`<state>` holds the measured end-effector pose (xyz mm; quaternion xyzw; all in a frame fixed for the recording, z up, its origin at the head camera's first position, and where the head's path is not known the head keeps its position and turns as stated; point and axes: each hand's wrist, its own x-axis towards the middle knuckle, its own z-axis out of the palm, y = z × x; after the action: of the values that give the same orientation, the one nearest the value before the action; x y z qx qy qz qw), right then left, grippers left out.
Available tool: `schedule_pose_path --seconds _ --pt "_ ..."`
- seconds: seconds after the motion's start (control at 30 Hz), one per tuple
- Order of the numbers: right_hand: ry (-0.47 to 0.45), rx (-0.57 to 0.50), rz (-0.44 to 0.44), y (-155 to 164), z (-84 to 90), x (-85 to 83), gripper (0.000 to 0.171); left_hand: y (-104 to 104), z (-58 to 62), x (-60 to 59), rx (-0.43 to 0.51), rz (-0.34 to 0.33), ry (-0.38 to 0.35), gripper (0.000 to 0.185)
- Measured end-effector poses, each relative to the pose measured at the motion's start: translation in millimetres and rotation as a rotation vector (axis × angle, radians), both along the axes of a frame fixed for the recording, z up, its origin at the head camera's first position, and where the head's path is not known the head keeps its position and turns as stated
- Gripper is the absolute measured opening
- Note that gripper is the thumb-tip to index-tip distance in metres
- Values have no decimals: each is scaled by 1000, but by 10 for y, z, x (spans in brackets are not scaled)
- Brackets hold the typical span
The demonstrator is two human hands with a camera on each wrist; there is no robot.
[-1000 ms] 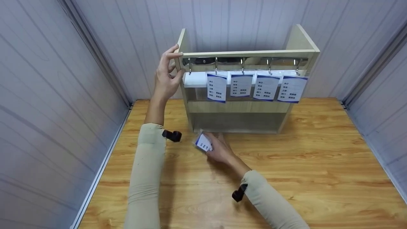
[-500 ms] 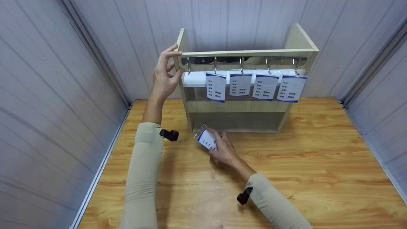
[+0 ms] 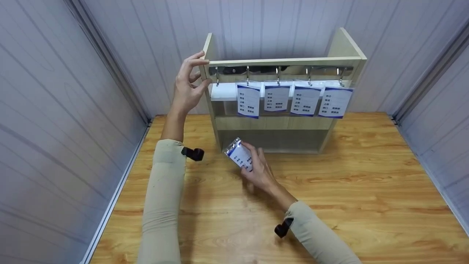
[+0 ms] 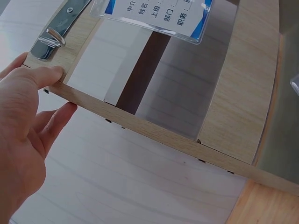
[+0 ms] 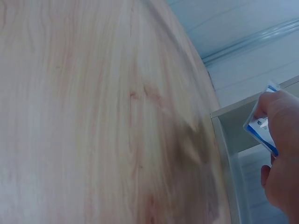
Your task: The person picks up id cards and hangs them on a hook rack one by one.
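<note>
My left hand (image 3: pixel 185 88) grips the upper left corner of a pale wooden shelf unit (image 3: pixel 273 123), thumb on the front and fingers around the side panel. In the left wrist view, that hand (image 4: pixel 21 126) holds the panel's edge beside a metal hook (image 4: pixel 52 38). A name badge (image 3: pixel 240 155) in a clear plastic sleeve is pinched in my right hand (image 3: pixel 258 172), in front of the bottom compartment. Its printed face is up, its top tilted toward the far left. The right wrist view shows the badge (image 5: pixel 261 127) partly hidden behind the hand.
A metal hook rail (image 3: pixel 256 70) runs along the unit's top front. Several matching badges (image 3: pixel 277 98) hang from it; the leftmost hook (image 3: pixel 217 77) bears none. The unit stands on a wood-grain tabletop (image 3: pixel 366 176), with pale panel walls (image 3: pixel 73 128) at the left, back and right.
My right hand has lifted the badge slightly up and toward the shelf unit, and more of its printed face shows. The left hand keeps its hold on the corner.
</note>
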<state>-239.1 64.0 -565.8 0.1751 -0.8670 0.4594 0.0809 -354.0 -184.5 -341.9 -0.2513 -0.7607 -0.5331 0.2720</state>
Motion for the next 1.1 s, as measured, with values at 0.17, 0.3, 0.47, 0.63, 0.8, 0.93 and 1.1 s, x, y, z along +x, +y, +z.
schedule_pose_path --seconds 0.17,0.3,0.47,0.63,0.8,0.93,1.1 --pt "55 -28 -11 -21 45 -3 89 -3 13 2 9 -12 -5 45" --pt "113 -67 -13 -36 78 -4 88 -4 12 9 -1 -7 -10 45" --pt "208 -105 -10 -51 108 -16 81 0 16 4 7 0 -17 45" --pt "272 -129 -11 -72 137 -27 80 5 17 8 13 -1 -23 45" --pt "284 -180 -7 -94 190 -30 83 9 14 10 13 -5 -25 45" --pt "296 -210 -1 -122 247 -49 84 4 16 15 10 2 -27 45" --pt "309 -228 -24 -156 333 -67 83 7 39 23 14 2 -32 44"
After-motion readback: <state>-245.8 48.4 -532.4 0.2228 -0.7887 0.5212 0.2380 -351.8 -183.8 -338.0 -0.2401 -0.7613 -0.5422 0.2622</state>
